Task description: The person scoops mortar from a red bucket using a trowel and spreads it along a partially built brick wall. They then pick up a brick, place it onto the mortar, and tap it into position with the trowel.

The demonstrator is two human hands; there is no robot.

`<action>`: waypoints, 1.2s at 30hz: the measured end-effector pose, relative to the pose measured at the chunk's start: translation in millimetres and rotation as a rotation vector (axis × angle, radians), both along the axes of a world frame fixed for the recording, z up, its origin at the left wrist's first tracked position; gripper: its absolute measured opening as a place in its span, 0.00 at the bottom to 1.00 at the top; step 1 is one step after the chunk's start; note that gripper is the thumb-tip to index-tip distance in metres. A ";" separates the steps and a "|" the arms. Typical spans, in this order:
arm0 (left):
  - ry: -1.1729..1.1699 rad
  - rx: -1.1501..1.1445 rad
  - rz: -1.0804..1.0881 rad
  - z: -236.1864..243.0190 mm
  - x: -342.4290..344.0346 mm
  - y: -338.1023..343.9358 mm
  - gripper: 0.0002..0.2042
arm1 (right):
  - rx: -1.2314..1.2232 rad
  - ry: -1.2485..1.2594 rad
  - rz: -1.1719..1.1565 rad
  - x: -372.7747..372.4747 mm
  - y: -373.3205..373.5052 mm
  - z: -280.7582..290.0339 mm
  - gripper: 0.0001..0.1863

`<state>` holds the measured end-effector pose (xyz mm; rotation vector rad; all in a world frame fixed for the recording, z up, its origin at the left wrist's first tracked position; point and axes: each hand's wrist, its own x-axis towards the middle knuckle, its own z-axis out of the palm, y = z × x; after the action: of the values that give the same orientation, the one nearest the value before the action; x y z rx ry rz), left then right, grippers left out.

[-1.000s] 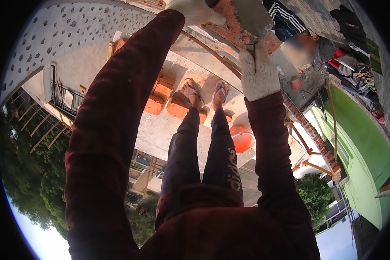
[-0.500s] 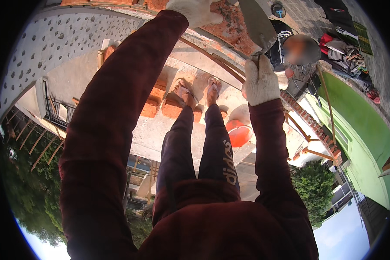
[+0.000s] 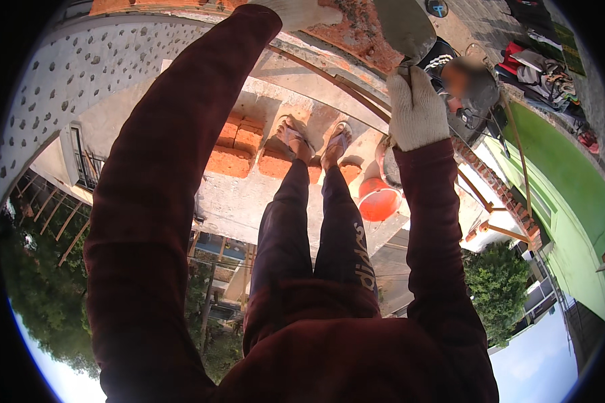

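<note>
My right hand (image 3: 417, 111), in a cream knitted glove, is closed round the handle of a grey metal trowel (image 3: 405, 27), whose broad blade lies over a red brick surface (image 3: 346, 30) at the top of the view. My left hand (image 3: 306, 13), gloved too, rests at that brickwork to the left of the trowel, partly cut off by the frame, its visible fingers extended. A long wooden strip (image 3: 329, 80) runs below the brickwork. Farther down, my sandalled feet stand on a pale concrete surface among loose red bricks (image 3: 228, 161).
An orange bucket (image 3: 380, 198) is beside my feet, with a grey one (image 3: 390, 164) behind it. Piled clothes (image 3: 541, 80) lie at upper right, near a blurred shape. A green wall (image 3: 565, 168), timber props, a speckled wall (image 3: 54, 80) and a drop with trees surround me.
Over the last second the trowel and my right hand have shifted slightly right, the blade staying over the brick. My left hand remains at the brickwork. The view has shifted slightly.
</note>
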<state>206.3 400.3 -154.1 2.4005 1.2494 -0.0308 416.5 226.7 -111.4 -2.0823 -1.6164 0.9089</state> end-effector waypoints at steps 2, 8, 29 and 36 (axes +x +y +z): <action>0.011 0.027 -0.028 -11.6 -3.9 4.4 0.41 | 0.102 0.005 0.002 -1.6 -4.9 11.5 0.14; 0.041 -0.001 -0.156 -9.8 -22.9 10.1 0.49 | 0.201 0.020 0.018 -13.8 -15.2 12.1 0.16; 0.080 -0.074 -0.072 3.4 -11.1 6.8 0.47 | -0.006 -0.006 0.119 -7.9 2.0 -14.3 0.17; 0.119 -0.095 -0.005 12.1 -8.4 0.8 0.48 | 0.283 0.065 0.052 -10.0 -4.8 2.8 0.12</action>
<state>197.9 401.1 -142.0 2.3495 1.2645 -0.2326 406.5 222.0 -108.6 -1.8089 -1.6638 0.7090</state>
